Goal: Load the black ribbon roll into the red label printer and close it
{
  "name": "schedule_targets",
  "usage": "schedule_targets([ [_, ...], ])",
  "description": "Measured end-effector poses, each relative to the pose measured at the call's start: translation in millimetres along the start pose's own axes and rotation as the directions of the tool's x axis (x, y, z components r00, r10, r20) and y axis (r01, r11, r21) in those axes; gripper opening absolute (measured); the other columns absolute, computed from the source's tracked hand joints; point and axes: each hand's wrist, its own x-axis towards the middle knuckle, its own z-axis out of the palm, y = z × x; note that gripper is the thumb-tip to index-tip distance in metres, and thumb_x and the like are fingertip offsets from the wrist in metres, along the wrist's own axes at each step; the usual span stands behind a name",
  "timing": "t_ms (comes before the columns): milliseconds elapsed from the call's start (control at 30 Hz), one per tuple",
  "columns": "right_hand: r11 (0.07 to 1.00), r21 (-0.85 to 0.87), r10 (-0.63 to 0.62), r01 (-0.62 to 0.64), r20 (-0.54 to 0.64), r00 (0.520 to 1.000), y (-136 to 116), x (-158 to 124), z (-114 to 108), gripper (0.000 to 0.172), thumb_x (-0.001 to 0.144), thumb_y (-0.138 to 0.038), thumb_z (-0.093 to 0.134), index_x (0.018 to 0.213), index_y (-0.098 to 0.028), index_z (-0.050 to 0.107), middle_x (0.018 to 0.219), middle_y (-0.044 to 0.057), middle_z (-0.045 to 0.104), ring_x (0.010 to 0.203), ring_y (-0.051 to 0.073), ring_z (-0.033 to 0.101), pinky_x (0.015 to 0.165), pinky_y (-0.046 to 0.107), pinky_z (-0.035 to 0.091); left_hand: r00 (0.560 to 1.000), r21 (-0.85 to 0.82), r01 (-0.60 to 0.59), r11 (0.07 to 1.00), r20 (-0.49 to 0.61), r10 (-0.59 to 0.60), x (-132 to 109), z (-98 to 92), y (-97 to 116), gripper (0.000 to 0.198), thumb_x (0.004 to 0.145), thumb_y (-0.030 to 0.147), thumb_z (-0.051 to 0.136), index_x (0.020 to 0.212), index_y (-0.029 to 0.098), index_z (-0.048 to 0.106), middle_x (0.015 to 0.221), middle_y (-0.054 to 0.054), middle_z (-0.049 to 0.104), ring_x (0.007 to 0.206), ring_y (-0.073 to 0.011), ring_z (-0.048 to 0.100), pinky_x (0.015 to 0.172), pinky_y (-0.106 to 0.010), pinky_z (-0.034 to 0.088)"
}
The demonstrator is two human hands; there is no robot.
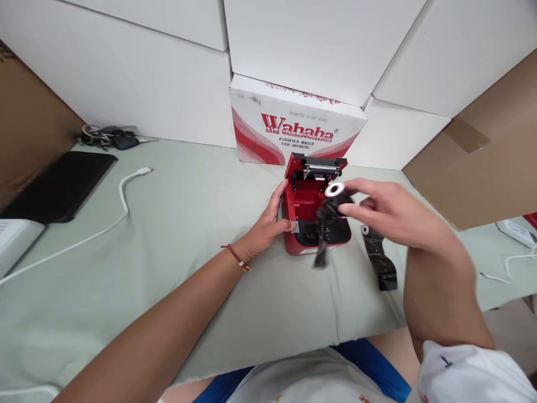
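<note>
A small red label printer (296, 243) stands on the cloth with its lid raised and its inside showing. My left hand (272, 221) grips its left side, the thumb on the front inner edge and the fingers along the wall. Above the printer's right side, my right hand (377, 208) pinches a black ribbon roll (322, 226) with a white core end. Its loose ribbon end hangs down in front of the printer, slightly blurred. Another black ribbon roll (380, 258) lies on the cloth right of the printer, partly unwound.
Behind the printer a white and red Wahaba carton (260, 126) leans against white panels. Keys (119, 139), a black flat pad (79, 184) and a white cable (126, 204) lie on the left. Cardboard (482, 145) and another white cable (508, 268) are at the right.
</note>
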Motion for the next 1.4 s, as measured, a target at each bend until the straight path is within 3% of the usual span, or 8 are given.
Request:
schedule_targets([
  [133,0.972,0.192,0.138,-0.135,-0.005,0.990,51,-38,-20,0.054,0.100,-0.066,0.066,0.134,-0.026,0.079,0.112,0.008,0.083,0.085,0.024,0.075,0.073,0.035,0.061,1.000,0.016,-0.010,1.000,-0.008,0.010,0,1.1,5,0.108,0.087,0.039,0.079,0.179,0.041,0.023,0.192,0.001,0.021,0.177,-0.0373,0.018,0.146,-0.057,0.019],
  [300,0.973,0.086,0.184,-0.213,0.263,0.947,99,-41,27,0.042,0.098,-0.054,0.065,0.120,-0.023,0.082,0.109,0.008,0.085,0.090,0.025,0.077,0.083,0.039,0.062,1.000,0.024,-0.014,1.000,-0.008,0.015,0,1.2,7,0.108,0.086,0.042,0.080,0.179,0.041,0.024,0.192,0.000,0.022,0.178,-0.0372,0.017,0.147,-0.057,0.018],
  [400,0.970,0.151,0.165,-0.191,0.168,0.972,109,-45,51,0.043,0.100,-0.049,0.061,0.129,-0.024,0.080,0.127,0.009,0.083,0.105,0.026,0.077,0.092,0.040,0.061,1.000,0.014,-0.003,1.000,-0.010,0.004,-1,0.5,7,0.109,0.086,0.045,0.082,0.179,0.042,0.026,0.192,0.002,0.020,0.179,-0.0376,0.015,0.147,-0.057,0.018],
  [600,0.930,-0.021,0.361,-0.367,-0.149,0.921,142,-66,39,0.041,0.101,-0.045,0.058,0.127,-0.023,0.082,0.104,0.008,0.082,0.073,0.021,0.069,0.079,0.040,0.057,1.000,-0.017,-0.009,1.000,-0.027,0.009,0,-2.2,3,0.109,0.083,0.048,0.087,0.177,0.043,0.031,0.191,0.001,0.026,0.179,-0.0385,0.017,0.147,-0.058,0.021],
  [833,0.944,-0.179,0.284,-0.276,0.018,0.959,170,-60,54,0.042,0.099,-0.031,0.060,0.135,-0.023,0.080,0.133,0.011,0.080,0.108,0.028,0.077,0.095,0.042,0.059,1.000,-0.006,0.001,1.000,-0.031,-0.001,1,-4.2,0,0.110,0.083,0.049,0.087,0.176,0.044,0.030,0.191,0.001,0.025,0.178,-0.0379,0.018,0.147,-0.059,0.020],
  [1067,0.996,-0.044,0.093,-0.083,0.352,0.931,129,-73,-4,0.030,0.099,-0.044,0.068,0.120,-0.033,0.086,0.114,0.007,0.086,0.098,0.029,0.081,0.083,0.040,0.064,0.999,0.019,0.040,0.999,-0.023,-0.040,-2,-4.5,-5,0.110,0.086,0.050,0.081,0.180,0.040,0.023,0.191,-0.002,0.025,0.178,-0.0393,0.019,0.145,-0.060,0.024],
  [1200,0.998,-0.010,-0.059,0.065,0.294,0.954,73,-66,-47,0.040,0.102,-0.061,0.066,0.128,-0.037,0.085,0.117,0.011,0.084,0.092,0.031,0.080,0.076,0.042,0.065,0.998,-0.028,0.058,0.998,-0.039,-0.059,-1,-0.6,-1,0.112,0.082,0.043,0.082,0.179,0.037,0.026,0.191,-0.002,0.026,0.179,-0.0382,0.019,0.147,-0.059,0.019],
  [1400,0.945,-0.316,-0.106,0.088,-0.041,0.993,-7,7,12,0.038,0.103,-0.027,0.061,0.138,-0.026,0.077,0.134,0.008,0.080,0.099,0.027,0.078,0.085,0.040,0.061,0.997,-0.049,0.062,0.997,-0.051,-0.065,1,1.7,3,0.108,0.079,0.038,0.082,0.176,0.036,0.034,0.189,-0.003,0.030,0.178,-0.0378,0.019,0.147,-0.059,0.016],
])
